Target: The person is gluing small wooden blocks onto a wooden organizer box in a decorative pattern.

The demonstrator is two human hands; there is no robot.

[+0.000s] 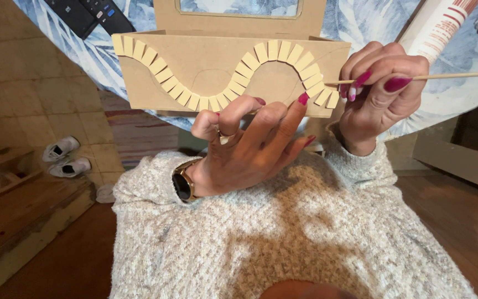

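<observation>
Head view, read left to right. Pair of white shoes (66, 157) on the tiled floor (23, 105) at far left, above a worn wooden step (23, 216); two dark remote controls (89, 14) at the upper left edge of the tabletop (92, 58), which is covered by a blue and white leaf-print cloth; cardboard box (206, 66) standing at the near edge of the tabletop, its front panel facing the person; across this panel a wavy row of small cardboard strips (222, 91), fanned side by side along a pencilled curve, from the upper left corner to the right edge.

Left hand (244, 149), wearing a ring and a wristwatch (182, 182), held in front of the lower edge of the box; its grip is open, fingers spread, one fingertip (303, 99) touching the panel just below the strips at the right; it holds nothing that can be seen. Right hand (380, 91) closed in a narrow pinch on a thin wooden skewer (449, 75), whose tip meets the last strips at the right end of the row; a white tube (438, 25) with red print lies behind this hand.

Judged good practice: keep the fingertip steadying the panel close to the strip being worked; press with the skewer tip lightly, so that neighbouring strips are not shifted; follow the pencilled curve; keep the spacing even.

Setting: grey knitted sweater (305, 232) in the foreground; wooden floor (455, 221) at right.
</observation>
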